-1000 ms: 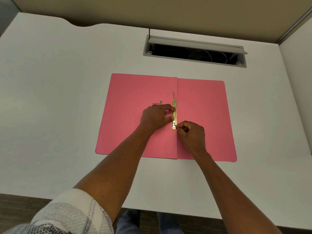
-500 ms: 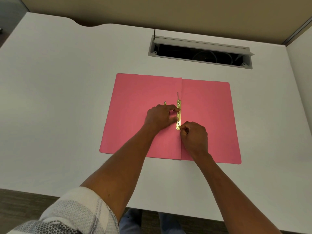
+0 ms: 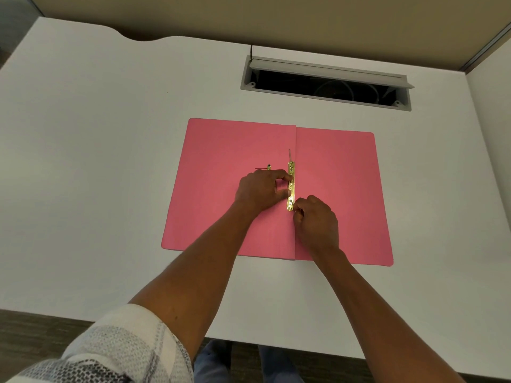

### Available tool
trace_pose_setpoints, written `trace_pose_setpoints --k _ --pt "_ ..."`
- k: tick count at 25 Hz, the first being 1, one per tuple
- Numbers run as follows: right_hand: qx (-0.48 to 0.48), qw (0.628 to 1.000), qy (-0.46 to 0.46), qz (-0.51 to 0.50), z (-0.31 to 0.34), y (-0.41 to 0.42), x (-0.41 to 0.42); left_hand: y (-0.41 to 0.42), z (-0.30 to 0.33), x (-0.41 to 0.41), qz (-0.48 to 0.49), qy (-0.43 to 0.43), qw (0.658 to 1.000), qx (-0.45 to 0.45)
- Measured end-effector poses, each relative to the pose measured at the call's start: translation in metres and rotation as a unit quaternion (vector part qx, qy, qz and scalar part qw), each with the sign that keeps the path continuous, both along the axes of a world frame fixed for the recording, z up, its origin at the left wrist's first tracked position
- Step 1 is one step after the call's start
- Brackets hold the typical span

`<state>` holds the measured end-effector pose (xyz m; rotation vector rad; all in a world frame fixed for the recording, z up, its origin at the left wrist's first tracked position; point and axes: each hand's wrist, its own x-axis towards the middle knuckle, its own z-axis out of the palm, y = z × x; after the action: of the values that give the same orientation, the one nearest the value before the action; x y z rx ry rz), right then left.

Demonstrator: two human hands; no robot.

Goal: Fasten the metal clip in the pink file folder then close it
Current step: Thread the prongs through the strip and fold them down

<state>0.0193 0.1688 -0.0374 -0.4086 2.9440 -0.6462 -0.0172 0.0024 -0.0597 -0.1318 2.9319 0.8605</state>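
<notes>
The pink file folder (image 3: 337, 189) lies open and flat on the white desk. A gold metal clip bar (image 3: 291, 172) runs along its centre fold, with a thin prong standing up at its far end. My left hand (image 3: 261, 189) pinches the bar's middle from the left. My right hand (image 3: 316, 222) pinches the bar's near end, fingers curled tight. A small loose gold clip piece (image 3: 268, 167) lies on the left flap just beyond my left hand.
The white desk (image 3: 96, 175) spreads wide around the folder. A grey cable hatch (image 3: 326, 82) stands open at the back, with wires inside. A beige partition wall rises behind the desk. The desk's front edge runs below my forearms.
Both hands stay on the clip bar with only slight finger shifts. The camera view has drifted a little, so the folder sits slightly further right in the frame.
</notes>
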Motion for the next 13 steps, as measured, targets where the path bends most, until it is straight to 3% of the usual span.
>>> trace_pose_setpoints --k 7,13 --pt "0.019 0.999 0.022 0.024 -0.0028 0.0023 0.0035 0.0002 0.0001 0.0001 -0.002 -0.005 1.000 0.001" --pt "-0.099 0.995 0.007 -0.027 -0.0046 -0.0013 0.0093 -0.0005 0.0007 0.0006 0.000 -0.013 1.000 0.005"
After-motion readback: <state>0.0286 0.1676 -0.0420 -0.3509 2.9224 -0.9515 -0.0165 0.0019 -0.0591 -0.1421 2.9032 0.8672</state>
